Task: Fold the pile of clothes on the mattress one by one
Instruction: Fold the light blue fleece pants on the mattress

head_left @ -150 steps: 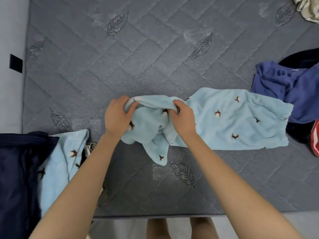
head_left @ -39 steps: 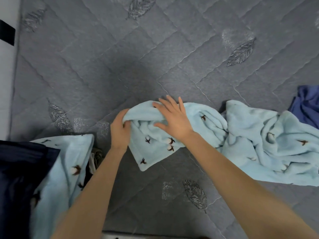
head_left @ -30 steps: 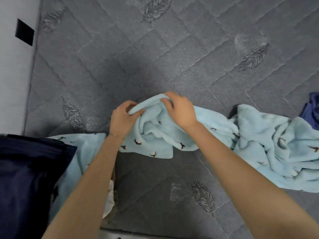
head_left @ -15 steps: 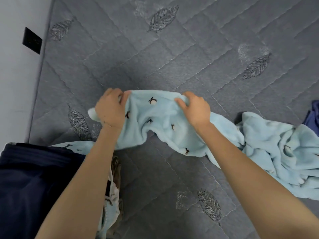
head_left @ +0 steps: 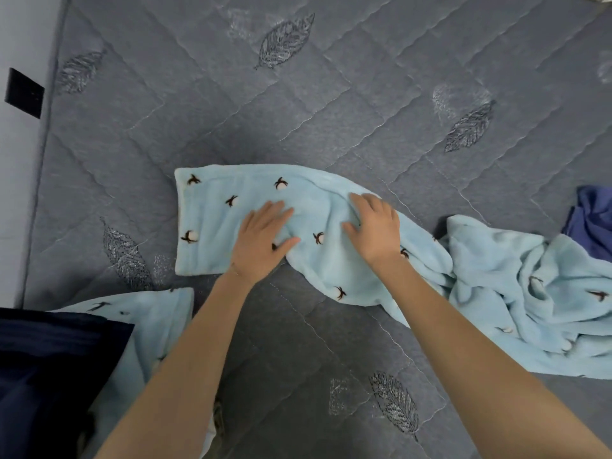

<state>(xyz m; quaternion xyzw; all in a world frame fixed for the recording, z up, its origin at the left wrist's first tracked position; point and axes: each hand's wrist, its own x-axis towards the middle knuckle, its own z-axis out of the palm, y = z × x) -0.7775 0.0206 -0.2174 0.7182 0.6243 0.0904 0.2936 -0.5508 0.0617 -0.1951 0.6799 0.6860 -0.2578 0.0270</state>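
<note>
I see the left hand [head_left: 261, 241] and right hand [head_left: 374, 230], apart, fingers straight, pressing a fluffy light-blue fleece garment [head_left: 215, 226] flat on the grey quilted mattress [head_left: 298, 111].

Grey mattress [head_left: 331, 94] with soft light blue clothes [head_left: 225, 210] from middle to 4 o'clock, purple cloth [head_left: 592, 223] at 3, folded pile [head_left: 155, 323] at 8 o'clock
</note>
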